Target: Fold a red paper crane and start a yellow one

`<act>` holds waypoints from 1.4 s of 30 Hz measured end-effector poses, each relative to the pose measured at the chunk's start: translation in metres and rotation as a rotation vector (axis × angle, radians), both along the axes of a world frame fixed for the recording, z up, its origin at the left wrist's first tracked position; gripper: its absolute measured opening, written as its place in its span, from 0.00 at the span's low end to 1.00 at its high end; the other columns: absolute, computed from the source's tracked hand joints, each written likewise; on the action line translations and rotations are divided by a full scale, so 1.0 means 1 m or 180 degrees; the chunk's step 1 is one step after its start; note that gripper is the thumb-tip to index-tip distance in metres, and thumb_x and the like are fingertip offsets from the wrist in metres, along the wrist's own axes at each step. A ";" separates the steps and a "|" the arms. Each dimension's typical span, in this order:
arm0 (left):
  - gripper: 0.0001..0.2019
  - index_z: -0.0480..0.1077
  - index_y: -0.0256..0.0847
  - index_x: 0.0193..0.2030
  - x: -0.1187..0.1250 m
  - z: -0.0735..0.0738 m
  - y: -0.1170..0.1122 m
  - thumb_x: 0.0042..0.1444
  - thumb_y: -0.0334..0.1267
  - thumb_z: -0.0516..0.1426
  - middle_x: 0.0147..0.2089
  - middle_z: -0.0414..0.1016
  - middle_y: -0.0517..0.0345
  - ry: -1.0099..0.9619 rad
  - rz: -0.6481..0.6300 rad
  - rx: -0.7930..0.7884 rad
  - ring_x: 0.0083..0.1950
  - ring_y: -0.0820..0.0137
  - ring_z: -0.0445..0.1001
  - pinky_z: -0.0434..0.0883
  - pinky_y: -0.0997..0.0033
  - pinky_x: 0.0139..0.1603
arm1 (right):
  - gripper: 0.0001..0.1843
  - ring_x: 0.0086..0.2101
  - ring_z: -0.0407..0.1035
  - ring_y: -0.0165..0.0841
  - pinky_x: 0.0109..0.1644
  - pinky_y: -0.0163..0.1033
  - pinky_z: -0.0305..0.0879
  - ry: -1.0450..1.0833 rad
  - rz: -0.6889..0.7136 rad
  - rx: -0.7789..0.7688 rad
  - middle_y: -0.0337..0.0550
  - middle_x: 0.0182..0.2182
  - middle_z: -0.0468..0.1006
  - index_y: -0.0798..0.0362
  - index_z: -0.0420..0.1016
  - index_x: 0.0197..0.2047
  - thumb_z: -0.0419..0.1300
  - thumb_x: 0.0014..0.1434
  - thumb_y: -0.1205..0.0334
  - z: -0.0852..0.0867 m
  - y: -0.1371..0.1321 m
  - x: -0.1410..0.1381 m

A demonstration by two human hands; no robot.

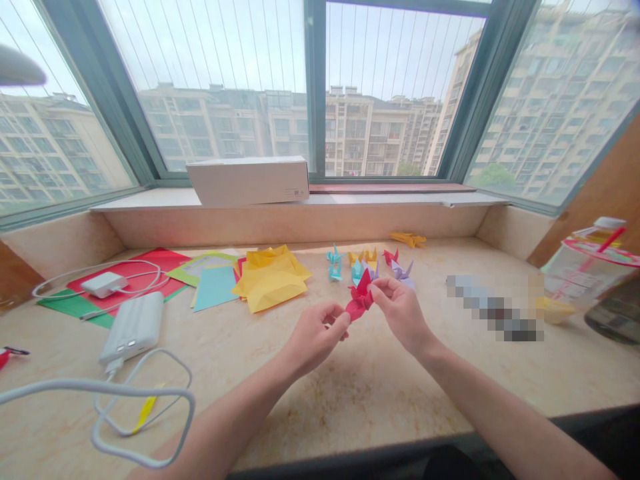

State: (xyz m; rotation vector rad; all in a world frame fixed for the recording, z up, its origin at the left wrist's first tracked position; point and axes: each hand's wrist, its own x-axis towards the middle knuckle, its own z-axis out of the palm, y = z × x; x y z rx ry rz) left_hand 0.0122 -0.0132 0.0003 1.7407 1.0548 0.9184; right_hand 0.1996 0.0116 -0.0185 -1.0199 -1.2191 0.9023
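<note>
A folded red paper figure (360, 299) hangs just above the stone counter (350, 393) in the middle of the view. My left hand (316, 333) pinches its lower left end, fingers closed. My right hand (400, 308) pinches its right side near the top. Behind the hands stand several small folded paper cranes: a teal one (334, 263), orange ones (369, 255), a red one (390, 255) and a lilac one (403, 271).
Loose coloured sheets lie at the back left: yellow (270, 279), light blue (215, 287), red (160, 261). A white power bank (133, 327) with looping cables sits at the left. A white box (249, 180) rests on the sill. A lidded plastic cup (583, 270) stands right.
</note>
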 end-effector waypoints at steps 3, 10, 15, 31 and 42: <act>0.15 0.74 0.35 0.35 0.001 -0.004 0.001 0.61 0.46 0.55 0.30 0.77 0.52 -0.0111 -0.0125 -0.0086 0.30 0.67 0.77 0.73 0.70 0.32 | 0.13 0.31 0.75 0.38 0.37 0.42 0.70 -0.0215 0.0102 0.0080 0.45 0.29 0.82 0.53 0.74 0.33 0.65 0.55 0.51 -0.003 -0.003 -0.005; 0.13 0.75 0.35 0.37 0.003 -0.004 0.002 0.60 0.45 0.57 0.31 0.77 0.53 -0.0259 -0.0161 -0.0158 0.30 0.69 0.76 0.73 0.70 0.34 | 0.13 0.32 0.76 0.37 0.39 0.41 0.71 -0.0327 0.0676 0.0039 0.44 0.31 0.82 0.53 0.77 0.40 0.64 0.58 0.52 0.006 -0.007 -0.002; 0.13 0.76 0.34 0.37 0.002 -0.005 0.003 0.60 0.43 0.57 0.29 0.76 0.54 -0.0228 -0.0170 -0.0241 0.29 0.70 0.74 0.71 0.71 0.33 | 0.15 0.32 0.75 0.36 0.40 0.42 0.69 -0.0599 0.0921 0.0076 0.44 0.30 0.82 0.54 0.80 0.35 0.62 0.60 0.50 0.011 -0.007 0.002; 0.12 0.76 0.34 0.40 0.000 -0.005 0.005 0.60 0.43 0.59 0.35 0.79 0.53 -0.0732 -0.0477 -0.0354 0.28 0.73 0.73 0.71 0.74 0.32 | 0.12 0.34 0.72 0.34 0.45 0.42 0.64 0.0510 0.1228 -0.0648 0.42 0.33 0.82 0.53 0.79 0.34 0.67 0.55 0.53 0.011 -0.004 0.007; 0.13 0.78 0.34 0.39 0.002 -0.009 0.005 0.59 0.45 0.60 0.36 0.80 0.51 -0.0749 -0.0574 -0.0442 0.30 0.72 0.74 0.69 0.75 0.30 | 0.12 0.33 0.73 0.33 0.43 0.39 0.64 0.0859 0.1544 -0.0825 0.43 0.32 0.82 0.54 0.80 0.32 0.64 0.58 0.53 0.011 -0.001 0.013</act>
